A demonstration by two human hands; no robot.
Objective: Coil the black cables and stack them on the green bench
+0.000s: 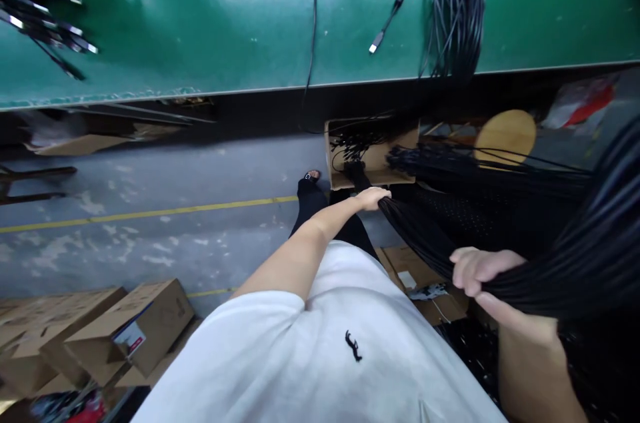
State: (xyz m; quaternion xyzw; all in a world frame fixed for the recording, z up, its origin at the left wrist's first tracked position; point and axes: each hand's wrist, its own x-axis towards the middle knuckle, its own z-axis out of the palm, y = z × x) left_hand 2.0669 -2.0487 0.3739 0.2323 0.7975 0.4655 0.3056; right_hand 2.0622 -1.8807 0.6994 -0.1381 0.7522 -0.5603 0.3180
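Note:
A thick bundle of black cables [565, 276] stretches from the right edge toward the middle, held by both of my hands. My left hand [374, 198] is closed round its thinner end, just in front of my legs. Farther right, my right hand [487, 273] wraps round the thick part, its fingers curled over the strands. Beyond my left hand stands an open cardboard box [373, 174] on the floor side of the table, with black cable ends inside. More black cables [450, 166] run from that box to the right.
The green table [165, 29] spans the top, bearing a hanging cable bunch [455, 9], a single USB cable [383, 33] and metal-tipped plugs [50, 26] at left. A round yellow stool [506, 136] stands right of the box. Cardboard boxes [135, 329] sit at lower left.

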